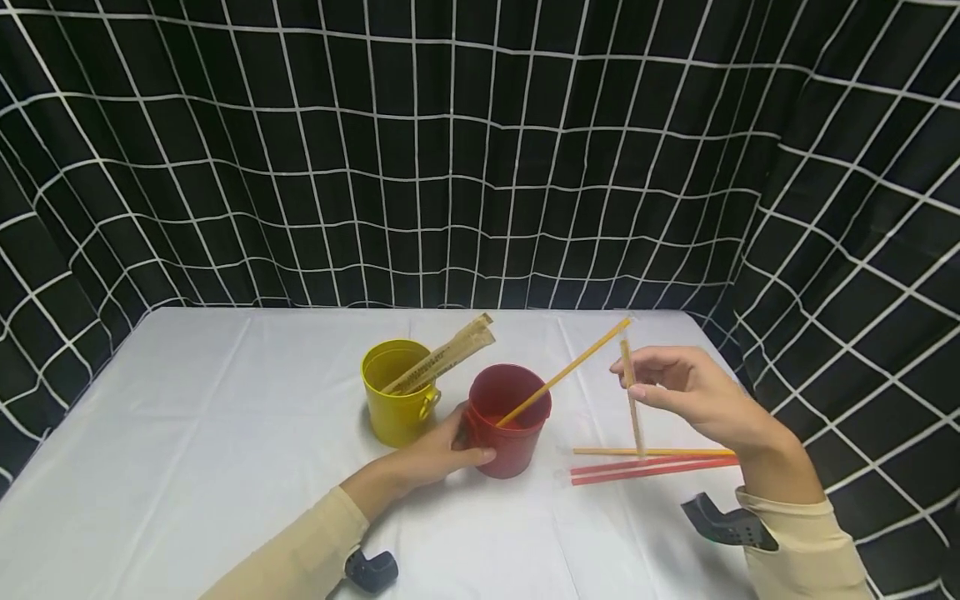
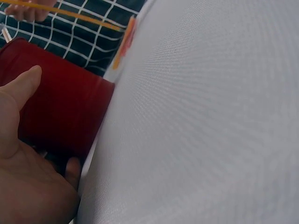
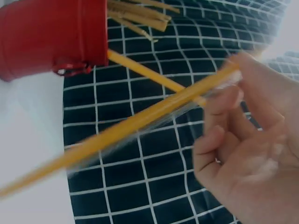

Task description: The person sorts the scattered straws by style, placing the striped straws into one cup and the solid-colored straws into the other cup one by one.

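My left hand (image 1: 431,458) holds a small red bucket (image 1: 513,450) by its side, thumb against the near wall; the fingers behind it are partly hidden. An orange straw (image 1: 573,364) leans in the bucket and sticks out toward the right. To the right of the bucket, my right hand (image 1: 693,392) pinches another orange straw (image 3: 140,119) in a clear wrapper between thumb and fingers. This straw hangs nearly upright in the head view and is blurred in the right wrist view. Below it, an orange straw (image 1: 600,452) and red straws (image 1: 607,477) lie on the table.
A yellow bucket (image 1: 397,421) stands just left of the red one, with several paper-wrapped sticks (image 1: 450,354) leaning out to the right. A white cloth (image 1: 187,433) covers the table. Black curtains with a white grid (image 1: 420,150) hang behind and at both sides.
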Demonstrator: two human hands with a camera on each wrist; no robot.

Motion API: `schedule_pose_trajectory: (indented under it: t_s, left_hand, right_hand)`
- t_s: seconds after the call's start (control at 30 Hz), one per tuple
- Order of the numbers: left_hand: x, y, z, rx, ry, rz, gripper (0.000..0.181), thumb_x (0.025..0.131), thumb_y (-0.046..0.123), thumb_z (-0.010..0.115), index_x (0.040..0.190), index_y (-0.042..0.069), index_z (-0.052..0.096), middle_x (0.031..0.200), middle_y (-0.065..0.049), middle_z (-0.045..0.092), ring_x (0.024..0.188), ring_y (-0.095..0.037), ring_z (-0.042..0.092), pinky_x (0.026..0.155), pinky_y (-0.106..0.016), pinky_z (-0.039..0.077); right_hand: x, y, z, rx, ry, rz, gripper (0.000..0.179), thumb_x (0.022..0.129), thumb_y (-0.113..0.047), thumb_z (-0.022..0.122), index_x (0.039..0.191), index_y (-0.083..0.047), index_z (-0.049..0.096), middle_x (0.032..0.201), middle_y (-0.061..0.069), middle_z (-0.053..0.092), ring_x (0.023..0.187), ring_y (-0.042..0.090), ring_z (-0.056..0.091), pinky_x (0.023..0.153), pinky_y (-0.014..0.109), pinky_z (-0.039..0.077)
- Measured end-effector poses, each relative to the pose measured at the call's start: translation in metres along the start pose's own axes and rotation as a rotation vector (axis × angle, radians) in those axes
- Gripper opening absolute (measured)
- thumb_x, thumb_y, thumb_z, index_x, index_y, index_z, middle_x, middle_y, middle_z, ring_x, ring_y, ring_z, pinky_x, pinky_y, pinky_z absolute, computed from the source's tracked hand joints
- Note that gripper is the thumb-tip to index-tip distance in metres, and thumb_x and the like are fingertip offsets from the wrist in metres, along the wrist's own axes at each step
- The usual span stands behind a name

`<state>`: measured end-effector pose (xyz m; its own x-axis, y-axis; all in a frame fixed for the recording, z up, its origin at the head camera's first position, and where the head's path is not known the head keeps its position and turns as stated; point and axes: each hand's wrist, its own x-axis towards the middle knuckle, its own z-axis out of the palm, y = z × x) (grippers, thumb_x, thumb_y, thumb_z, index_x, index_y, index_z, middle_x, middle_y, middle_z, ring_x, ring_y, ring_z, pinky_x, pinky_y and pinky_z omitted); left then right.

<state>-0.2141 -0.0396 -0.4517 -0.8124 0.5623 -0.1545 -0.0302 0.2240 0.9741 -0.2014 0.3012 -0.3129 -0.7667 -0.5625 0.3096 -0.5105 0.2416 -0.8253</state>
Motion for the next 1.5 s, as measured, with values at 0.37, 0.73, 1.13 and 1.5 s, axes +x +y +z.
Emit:
schedule_pose_trajectory:
  t_s: [0.37, 0.73, 1.13, 1.5]
  left_hand:
    - [-0.004, 0.003, -0.006, 0.018, 0.008, -0.012, 0.091, 0.095, 0.032, 0.07, 0.164, 0.016, 0.012, 0.171, -0.008, 0.019, 0.159, -0.029, 0.016, 0.13, -0.05, 0.018]
    - [-0.001, 0.006, -0.009, 0.039, 0.013, -0.003, 0.092, 0.094, 0.033, 0.07, 0.164, 0.016, 0.011, 0.171, -0.008, 0.019, 0.159, -0.03, 0.016, 0.13, -0.052, 0.018]
    - [-0.001, 0.007, -0.002, 0.018, 0.011, 0.002, 0.091, 0.095, 0.031, 0.07, 0.164, 0.015, 0.013, 0.171, -0.009, 0.019, 0.159, -0.031, 0.017, 0.13, -0.051, 0.018]
    - [-0.001, 0.006, 0.003, 0.01, -0.003, 0.021, 0.089, 0.097, 0.028, 0.068, 0.164, 0.012, 0.011, 0.171, -0.01, 0.018, 0.159, -0.031, 0.017, 0.13, -0.05, 0.018]
  right_hand:
    - [0.002, -0.01, 0.0, 0.531, 0.232, -0.265, 0.033, 0.097, 0.017, 0.048, 0.117, 0.002, 0.069, 0.107, 0.004, 0.071, 0.1, 0.015, 0.06, 0.088, 0.023, 0.054]
    - [0.008, -0.019, -0.005, 0.898, 0.307, -0.339, 0.029, 0.101, 0.013, 0.044, 0.116, 0.007, 0.068, 0.104, 0.013, 0.07, 0.091, 0.018, 0.064, 0.081, 0.026, 0.051]
    - [0.007, -0.017, 0.001, 0.92, 0.422, -0.304, 0.03, 0.1, 0.013, 0.044, 0.111, 0.003, 0.071, 0.1, 0.011, 0.071, 0.09, 0.019, 0.071, 0.078, 0.027, 0.056]
    - [0.009, -0.01, 0.018, 0.686, 0.474, -0.17, 0.032, 0.098, 0.014, 0.048, 0.106, -0.003, 0.073, 0.098, 0.004, 0.072, 0.088, 0.013, 0.07, 0.074, 0.022, 0.06]
